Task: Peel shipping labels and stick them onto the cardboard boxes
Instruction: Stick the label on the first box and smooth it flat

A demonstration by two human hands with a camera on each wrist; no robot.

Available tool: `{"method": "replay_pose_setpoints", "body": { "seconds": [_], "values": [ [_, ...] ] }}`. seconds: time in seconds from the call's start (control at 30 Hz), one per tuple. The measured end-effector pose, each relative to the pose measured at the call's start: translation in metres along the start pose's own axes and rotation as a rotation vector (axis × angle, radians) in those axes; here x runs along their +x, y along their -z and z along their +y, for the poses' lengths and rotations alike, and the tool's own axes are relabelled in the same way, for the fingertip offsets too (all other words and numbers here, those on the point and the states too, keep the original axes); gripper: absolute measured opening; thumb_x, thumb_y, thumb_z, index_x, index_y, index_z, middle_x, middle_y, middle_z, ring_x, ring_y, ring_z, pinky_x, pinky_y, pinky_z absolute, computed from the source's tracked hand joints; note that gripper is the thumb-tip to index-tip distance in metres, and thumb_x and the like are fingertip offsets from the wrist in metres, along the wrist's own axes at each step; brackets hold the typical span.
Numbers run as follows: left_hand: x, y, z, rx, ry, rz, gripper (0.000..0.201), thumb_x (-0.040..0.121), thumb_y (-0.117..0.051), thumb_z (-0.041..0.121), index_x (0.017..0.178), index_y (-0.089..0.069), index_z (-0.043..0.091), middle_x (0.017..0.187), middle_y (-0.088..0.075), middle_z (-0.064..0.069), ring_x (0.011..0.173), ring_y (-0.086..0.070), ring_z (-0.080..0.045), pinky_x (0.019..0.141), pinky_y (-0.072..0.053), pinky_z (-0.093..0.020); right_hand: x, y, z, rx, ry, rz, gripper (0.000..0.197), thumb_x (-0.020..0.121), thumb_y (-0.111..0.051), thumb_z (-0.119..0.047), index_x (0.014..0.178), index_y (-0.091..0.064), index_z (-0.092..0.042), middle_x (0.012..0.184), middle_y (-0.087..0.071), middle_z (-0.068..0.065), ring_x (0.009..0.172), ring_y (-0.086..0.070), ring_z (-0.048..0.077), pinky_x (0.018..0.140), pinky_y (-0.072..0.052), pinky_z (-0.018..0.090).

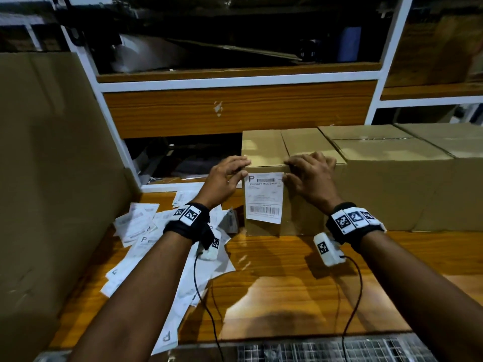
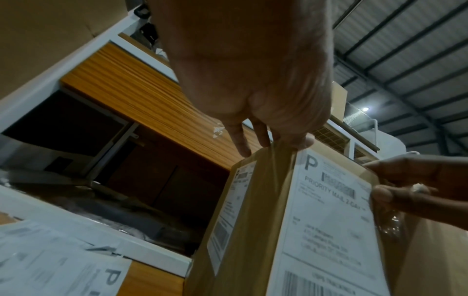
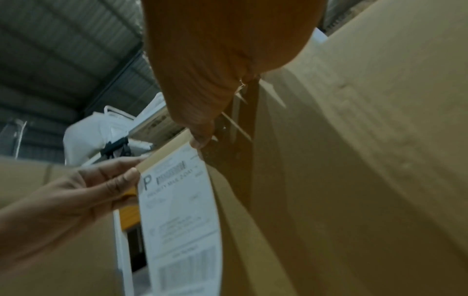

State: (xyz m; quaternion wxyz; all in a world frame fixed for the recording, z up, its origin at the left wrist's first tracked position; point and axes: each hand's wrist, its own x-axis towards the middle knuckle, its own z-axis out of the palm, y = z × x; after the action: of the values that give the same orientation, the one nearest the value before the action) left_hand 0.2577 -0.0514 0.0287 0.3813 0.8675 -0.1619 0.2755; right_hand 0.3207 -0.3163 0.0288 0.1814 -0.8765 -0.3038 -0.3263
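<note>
Head view showed the label on the front face of the cardboard box, left hand and right hand pressing its top corners with fingers spread; its lower edge looked loose and might crease or lift if left unsmoothed

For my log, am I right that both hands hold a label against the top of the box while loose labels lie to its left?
Not quite: the label is on the front face of the box, not its top, as the head view shows. Both hands are at it, and the loose labels do lie left.
</note>
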Motion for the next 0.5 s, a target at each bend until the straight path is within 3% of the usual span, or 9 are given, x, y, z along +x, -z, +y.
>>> {"method": "replay_pose_setpoints", "body": {
  "seconds": [0.13, 0.23, 0.4, 0.5],
  "values": [
    [-0.001, 0.003, -0.005, 0.010, -0.027, -0.020, 0.036, 0.098, -0.062, 0.007, 0.133, -0.065, 0.013, 0.140, -0.060, -0.002, 0.132, -0.053, -0.013, 0.111, -0.047, -0.037, -0.007, 0.007, 0.007, -0.079, 0.070, 0.000, 0.052, 0.087, -0.078, -0.032, 0.134, -0.061, -0.019, 0.145, -0.059, 0.010, 0.125, -0.054, 0.034, 0.095, -0.024, 0.036],
    [-0.001, 0.007, -0.012, 0.029, -0.071, -0.067, 0.041, 0.099, -0.056, -0.002, 0.137, -0.062, 0.012, 0.145, -0.056, -0.004, 0.137, -0.049, -0.015, 0.115, -0.041, -0.032, -0.015, 0.009, 0.009, -0.211, 0.225, 0.042, 0.054, 0.098, -0.061, -0.039, 0.145, -0.052, -0.014, 0.160, -0.042, 0.013, 0.139, -0.046, 0.032, 0.105, -0.027, 0.041],
    [0.006, 0.013, -0.022, 0.030, -0.046, -0.132, 0.057, 0.095, -0.048, -0.017, 0.138, -0.061, 0.018, 0.150, -0.053, -0.002, 0.144, -0.041, -0.012, 0.113, -0.035, -0.014, -0.021, 0.004, 0.002, -0.400, 0.492, -0.084, 0.069, 0.106, -0.035, -0.049, 0.161, -0.025, -0.009, 0.171, -0.012, 0.015, 0.159, -0.012, 0.027, 0.125, -0.011, 0.048],
    [0.008, 0.015, -0.026, 0.033, -0.069, -0.133, 0.061, 0.091, -0.048, -0.023, 0.137, -0.062, 0.014, 0.149, -0.055, -0.004, 0.144, -0.042, -0.015, 0.116, -0.040, -0.025, -0.014, -0.003, 0.004, -0.447, 0.628, -0.170, 0.072, 0.107, -0.030, -0.048, 0.162, -0.013, -0.006, 0.170, -0.007, 0.018, 0.159, -0.006, 0.031, 0.129, -0.007, 0.050]
  ]
}}
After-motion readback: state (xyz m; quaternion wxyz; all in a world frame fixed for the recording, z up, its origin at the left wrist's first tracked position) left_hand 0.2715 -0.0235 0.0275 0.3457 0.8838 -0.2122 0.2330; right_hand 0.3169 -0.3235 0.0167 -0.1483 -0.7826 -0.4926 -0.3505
